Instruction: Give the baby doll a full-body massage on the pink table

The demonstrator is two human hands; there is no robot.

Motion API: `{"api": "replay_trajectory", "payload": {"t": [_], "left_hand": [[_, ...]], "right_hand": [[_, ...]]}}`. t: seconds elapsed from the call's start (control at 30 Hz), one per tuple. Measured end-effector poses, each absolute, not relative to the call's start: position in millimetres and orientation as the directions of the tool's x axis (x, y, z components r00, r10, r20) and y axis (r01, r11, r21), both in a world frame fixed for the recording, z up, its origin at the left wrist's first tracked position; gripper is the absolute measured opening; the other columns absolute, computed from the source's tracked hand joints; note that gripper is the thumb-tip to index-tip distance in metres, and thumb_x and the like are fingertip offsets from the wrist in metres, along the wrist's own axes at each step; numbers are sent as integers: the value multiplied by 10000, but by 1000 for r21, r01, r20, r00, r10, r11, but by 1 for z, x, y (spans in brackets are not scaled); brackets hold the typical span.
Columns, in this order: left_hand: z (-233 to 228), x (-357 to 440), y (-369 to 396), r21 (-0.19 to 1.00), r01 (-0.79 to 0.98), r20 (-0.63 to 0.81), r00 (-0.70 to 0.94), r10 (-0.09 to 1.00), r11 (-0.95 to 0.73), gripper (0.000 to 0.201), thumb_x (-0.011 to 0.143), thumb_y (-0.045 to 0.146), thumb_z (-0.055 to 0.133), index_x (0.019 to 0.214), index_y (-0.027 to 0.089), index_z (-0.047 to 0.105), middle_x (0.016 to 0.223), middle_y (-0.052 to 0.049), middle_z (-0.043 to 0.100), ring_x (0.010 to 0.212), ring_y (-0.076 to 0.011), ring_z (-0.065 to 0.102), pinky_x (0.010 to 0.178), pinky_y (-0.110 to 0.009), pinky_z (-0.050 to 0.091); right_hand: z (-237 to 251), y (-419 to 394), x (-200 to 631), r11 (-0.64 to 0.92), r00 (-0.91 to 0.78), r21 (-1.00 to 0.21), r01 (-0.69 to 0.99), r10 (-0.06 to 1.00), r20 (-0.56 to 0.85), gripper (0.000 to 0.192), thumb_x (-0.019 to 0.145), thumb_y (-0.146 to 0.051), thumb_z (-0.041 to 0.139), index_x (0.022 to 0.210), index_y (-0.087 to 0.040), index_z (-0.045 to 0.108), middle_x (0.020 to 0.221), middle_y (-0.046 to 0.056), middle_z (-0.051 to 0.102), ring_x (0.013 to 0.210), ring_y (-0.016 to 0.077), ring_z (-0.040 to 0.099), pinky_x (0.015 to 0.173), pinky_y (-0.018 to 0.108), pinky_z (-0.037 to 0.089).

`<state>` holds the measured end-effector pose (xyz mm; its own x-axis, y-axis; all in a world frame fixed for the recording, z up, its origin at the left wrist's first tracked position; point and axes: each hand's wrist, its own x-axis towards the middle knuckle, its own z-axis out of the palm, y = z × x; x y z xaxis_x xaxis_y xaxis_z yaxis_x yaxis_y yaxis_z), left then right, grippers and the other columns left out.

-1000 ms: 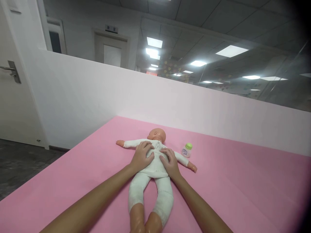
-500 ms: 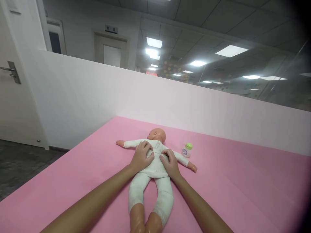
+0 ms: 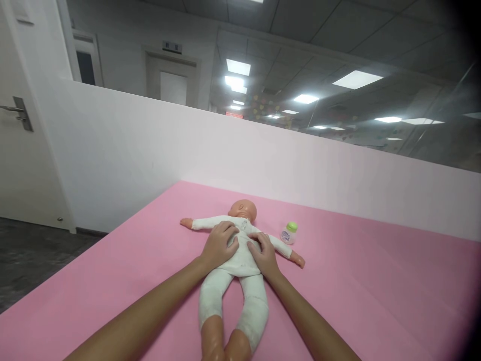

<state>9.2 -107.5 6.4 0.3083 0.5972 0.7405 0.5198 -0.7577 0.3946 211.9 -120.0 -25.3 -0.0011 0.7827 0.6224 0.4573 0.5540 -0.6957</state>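
Observation:
A baby doll [image 3: 240, 263] with a white cloth body lies stretched out, its arms spread and its bald head [image 3: 244, 209] turned to the left. My left hand [image 3: 221, 244] rests on the left side of the doll's torso, fingers bent over the cloth and thumb apart. On the other side of the torso lies my right hand [image 3: 263, 250], its fingers curved and thumb pointing inward. A strip of white cloth shows between the two hands. Neither hand grips anything. Past the doll's right arm stands a small clear jar [image 3: 288, 233] with a green lid.
The doll lies on a pink table [image 3: 361, 281]. A low white wall [image 3: 240, 150] runs along its far edge. At the left are a door with a metal handle [image 3: 23, 114] and a dark floor [image 3: 33, 255].
My left hand has slid slightly down the doll's torso, and its fingers lie closer together. My right hand, the doll and the jar look almost the same.

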Motion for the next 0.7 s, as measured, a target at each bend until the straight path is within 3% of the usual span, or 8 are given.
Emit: {"api": "replay_trajectory", "payload": {"t": [0.3, 0.53, 0.7], "left_hand": [[6, 10, -106, 438, 575, 677, 295, 674, -692, 62, 855, 181, 570, 895, 222, 592, 944, -38, 604, 930, -243, 568, 889, -443, 450], [8, 10, -110, 418, 545, 730, 275, 626, -727, 186, 853, 152, 565, 1009, 239, 619, 1067, -51, 608, 1029, -249, 568, 951, -438, 451], [7, 10, -108, 436, 538, 715, 281, 640, -722, 134, 851, 160, 578, 962, 228, 613, 1041, -42, 614, 996, -239, 573, 936, -433, 449]], "right_hand": [[-23, -122, 211, 530, 14, -684, 501, 785, 619, 129, 882, -289, 620, 985, -243, 681, 891, 36, 642, 882, 253, 567, 867, 430, 489], [-21, -124, 211, 610, -16, -645, 460, 732, 681, 276, 902, -280, 637, 1176, -264, 665, 1190, 84, 668, 1183, 294, 571, 1061, 499, 455], [-22, -124, 213, 608, -59, -646, 462, 748, 661, 338, 871, -308, 700, 1205, -269, 666, 1223, 78, 689, 1186, 300, 585, 1061, 498, 464]]}}
